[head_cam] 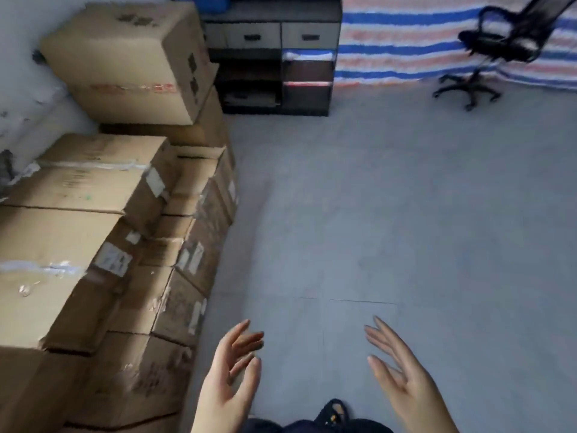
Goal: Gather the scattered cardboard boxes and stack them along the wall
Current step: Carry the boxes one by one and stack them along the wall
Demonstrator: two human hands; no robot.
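Observation:
Several brown cardboard boxes point(93, 232) are stacked in rows along the white wall point(28, 32) on the left. One large box point(125, 60) sits tilted on top of the far end of the stack. My left hand point(232, 376) hangs in front of me at the bottom, fingers spread and relaxed, holding nothing, just right of the nearest boxes. My right hand point(402, 373) is level with it, also spread and empty. Both palms face each other over the grey floor.
A dark shelf unit with drawers point(271, 54) stands against the far wall beside the stack. A striped tarp point(406, 42) hangs at the back right, with a black office chair point(496, 48) in front of it. Grey floor point(390, 198) stretches across the middle and right.

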